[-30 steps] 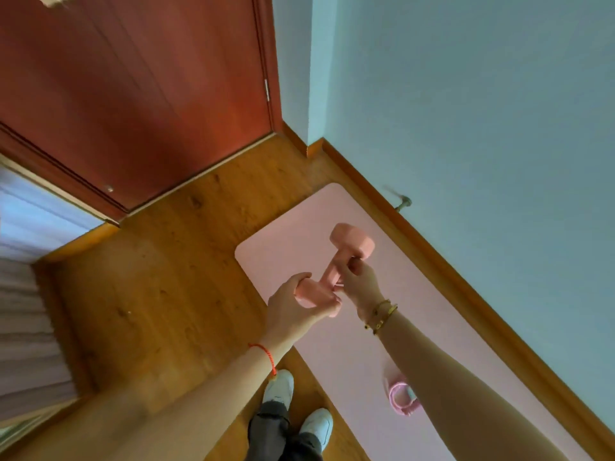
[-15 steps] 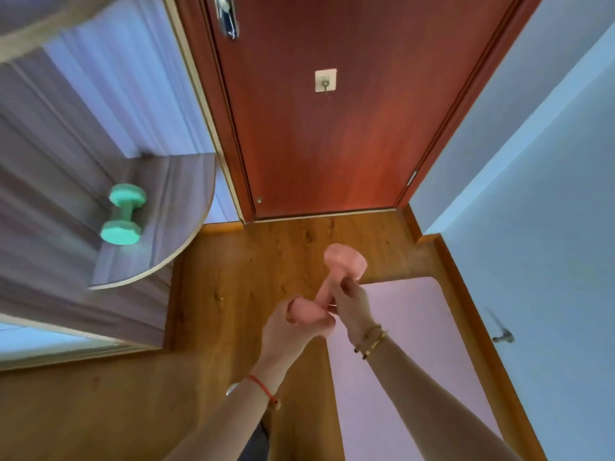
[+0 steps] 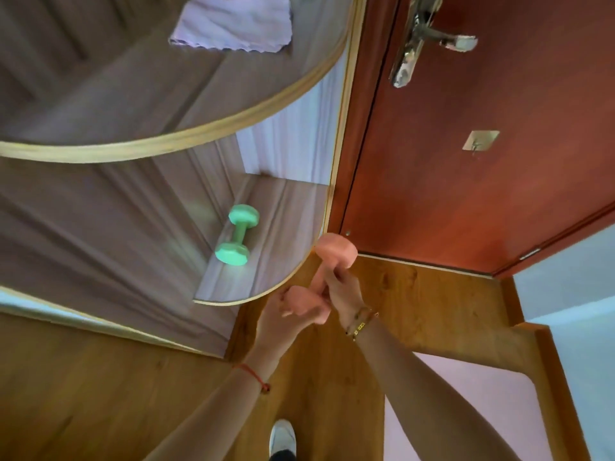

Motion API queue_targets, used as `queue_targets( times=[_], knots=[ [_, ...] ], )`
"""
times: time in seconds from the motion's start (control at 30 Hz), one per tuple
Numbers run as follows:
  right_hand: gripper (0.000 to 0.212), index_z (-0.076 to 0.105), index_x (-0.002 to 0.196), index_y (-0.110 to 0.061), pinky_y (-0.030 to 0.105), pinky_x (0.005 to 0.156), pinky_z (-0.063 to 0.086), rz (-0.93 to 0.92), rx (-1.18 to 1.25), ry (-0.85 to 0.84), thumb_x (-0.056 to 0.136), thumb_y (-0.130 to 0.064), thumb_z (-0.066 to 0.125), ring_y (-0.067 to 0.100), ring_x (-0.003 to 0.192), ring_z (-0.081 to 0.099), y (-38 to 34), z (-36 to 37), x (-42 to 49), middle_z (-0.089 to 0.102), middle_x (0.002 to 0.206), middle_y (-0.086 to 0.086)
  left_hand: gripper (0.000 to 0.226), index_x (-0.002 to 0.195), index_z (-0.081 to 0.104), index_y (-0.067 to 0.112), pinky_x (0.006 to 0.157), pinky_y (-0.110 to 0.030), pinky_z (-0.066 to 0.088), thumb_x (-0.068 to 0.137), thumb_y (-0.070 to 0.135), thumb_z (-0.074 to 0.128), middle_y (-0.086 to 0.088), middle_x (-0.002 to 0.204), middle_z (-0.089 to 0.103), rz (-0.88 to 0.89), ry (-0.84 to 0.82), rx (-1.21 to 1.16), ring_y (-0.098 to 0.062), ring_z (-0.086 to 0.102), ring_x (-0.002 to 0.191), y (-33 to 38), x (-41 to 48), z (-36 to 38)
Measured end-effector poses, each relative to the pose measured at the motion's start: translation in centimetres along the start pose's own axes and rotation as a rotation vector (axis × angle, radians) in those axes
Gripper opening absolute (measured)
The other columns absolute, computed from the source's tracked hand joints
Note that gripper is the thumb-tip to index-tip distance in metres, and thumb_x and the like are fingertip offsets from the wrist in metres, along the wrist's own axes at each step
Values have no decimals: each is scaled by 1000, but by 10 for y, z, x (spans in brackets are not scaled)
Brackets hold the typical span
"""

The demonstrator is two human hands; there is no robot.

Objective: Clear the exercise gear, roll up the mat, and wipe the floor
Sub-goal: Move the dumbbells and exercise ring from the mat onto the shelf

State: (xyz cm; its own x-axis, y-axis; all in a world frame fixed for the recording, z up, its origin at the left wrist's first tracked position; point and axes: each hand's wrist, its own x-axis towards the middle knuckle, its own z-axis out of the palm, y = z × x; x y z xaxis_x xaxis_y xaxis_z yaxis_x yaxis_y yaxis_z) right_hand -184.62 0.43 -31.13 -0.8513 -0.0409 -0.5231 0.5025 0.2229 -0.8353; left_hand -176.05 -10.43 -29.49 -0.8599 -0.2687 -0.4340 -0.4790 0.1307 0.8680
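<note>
Both hands hold the pink dumbbell (image 3: 336, 249) in the air just off the rounded front edge of the lower shelf (image 3: 286, 207). The left hand (image 3: 283, 322) is curled round its near head, and the right hand (image 3: 342, 291) grips the handle. A green dumbbell (image 3: 237, 234) lies on that shelf, near its middle. A pale cloth (image 3: 233, 23) lies on the upper shelf (image 3: 199, 131). The pink mat (image 3: 482, 410) is spread on the wooden floor (image 3: 100, 394) at the lower right, short of the red door (image 3: 482, 194).

Outstretched left hand (image 3: 286, 316) and right hand (image 3: 343, 291) grip dumbbell (image 3: 336, 249).
</note>
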Motion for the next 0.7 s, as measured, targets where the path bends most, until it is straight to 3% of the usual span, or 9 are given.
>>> queue_targets(
  times=[0.07, 0.17, 0.3, 0.47, 0.53, 0.7],
  knots=[
    [24, 60, 84, -9, 40, 69, 49, -26, -33, -29, 100, -24, 51, 25, 77, 57, -7, 16, 22, 59, 77, 9, 87, 119, 54, 33, 91, -27, 54, 45, 59, 91, 7, 119, 60, -49, 45, -134, -12, 59, 109, -5, 17, -10],
    [27, 57, 77, -10, 37, 68, 45, -33, -45, -69, 100, -24, 53, 24, 73, 54, -15, 39, 57, 53, 70, 4, 84, 144, 46, 13, 106, -41, 49, 73, 34, 85, -6, 139, 56, -178, 134, -230, -23, 56, 126, -19, 45, -23],
    [41, 52, 66, -14, 28, 57, 39, -45, -117, -79, 101, -34, 51, 18, 62, 50, -14, 70, 104, 50, 64, 2, 69, 141, 48, 10, 104, -35, 49, 85, 41, 74, -9, 141, 53, -304, 83, -437, -24, 52, 131, -32, 72, -32],
    [53, 49, 61, -15, 25, 48, 36, -70, -271, -109, 101, -49, 43, 18, 55, 51, -5, 110, 158, 51, 59, 2, 56, 135, 55, 10, 88, -24, 52, 89, 41, 67, -3, 125, 66, -356, 76, -665, -12, 62, 113, -50, 114, -37],
    [54, 53, 67, -13, 27, 55, 41, -42, -255, -127, 99, -54, 42, 24, 64, 55, -1, 124, 177, 53, 64, 4, 52, 136, 54, 10, 90, -25, 52, 93, 37, 65, -2, 122, 68, -376, 92, -696, -10, 63, 111, -59, 131, -39],
    [60, 64, 101, 1, 38, 66, 50, 12, -195, -165, 95, -57, 49, 29, 78, 63, 11, 140, 215, 63, 83, 14, 57, 142, 48, 7, 106, -33, 46, 94, 36, 61, -8, 133, 62, -359, 77, -711, -24, 57, 127, -79, 167, -42]
  ],
)
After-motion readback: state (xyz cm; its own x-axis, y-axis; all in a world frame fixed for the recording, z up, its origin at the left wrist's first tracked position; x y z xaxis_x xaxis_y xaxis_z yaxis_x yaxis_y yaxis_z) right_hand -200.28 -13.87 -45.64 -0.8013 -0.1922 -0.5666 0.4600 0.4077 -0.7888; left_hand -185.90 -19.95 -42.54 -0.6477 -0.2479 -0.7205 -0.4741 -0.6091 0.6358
